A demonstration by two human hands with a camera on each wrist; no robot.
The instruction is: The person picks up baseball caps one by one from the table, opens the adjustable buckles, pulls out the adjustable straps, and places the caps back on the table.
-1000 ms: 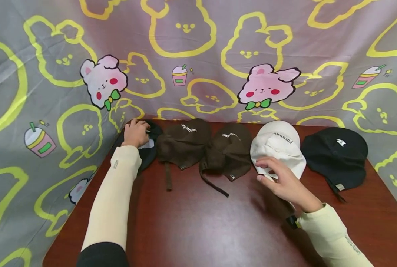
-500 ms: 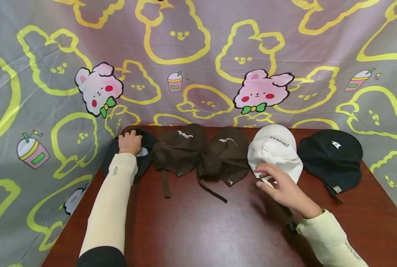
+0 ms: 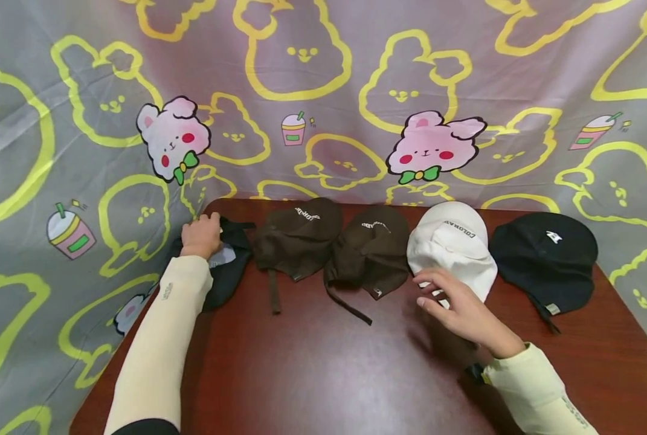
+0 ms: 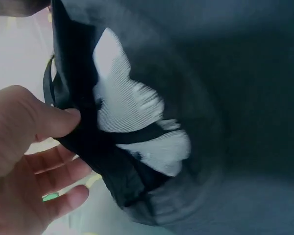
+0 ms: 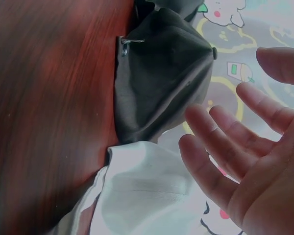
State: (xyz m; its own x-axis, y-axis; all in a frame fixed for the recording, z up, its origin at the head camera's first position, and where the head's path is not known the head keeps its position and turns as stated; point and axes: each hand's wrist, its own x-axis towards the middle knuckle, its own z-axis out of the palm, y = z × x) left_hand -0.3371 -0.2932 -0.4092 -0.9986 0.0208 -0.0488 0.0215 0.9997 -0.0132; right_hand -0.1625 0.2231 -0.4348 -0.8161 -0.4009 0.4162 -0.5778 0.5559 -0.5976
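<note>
At the left end of a row of caps lies a dark cap (image 3: 228, 287), its inside partly showing with a whitish lining (image 4: 130, 103). My left hand (image 3: 200, 235) pinches this cap's edge; in the left wrist view the thumb (image 4: 61, 121) presses on the near side, with the fingers behind the edge. My right hand (image 3: 467, 314) hovers in front of the white cap (image 3: 453, 238), fingers loosely spread and holding nothing. In the right wrist view its fingers overlap the white cap (image 5: 147, 196), with a brown cap (image 5: 161, 73) beyond.
Two brown caps (image 3: 301, 241) with lettering sit in the middle of the row, straps trailing forward. A black cap (image 3: 546, 260) with a white letter is at the right end. The reddish-brown table (image 3: 323, 374) backs onto a patterned cloth (image 3: 345, 78).
My left hand has shifted left and toward me, drawing the dark cap away from the brown one and exposing its strap and inside. My right hand stays nearly still.
</note>
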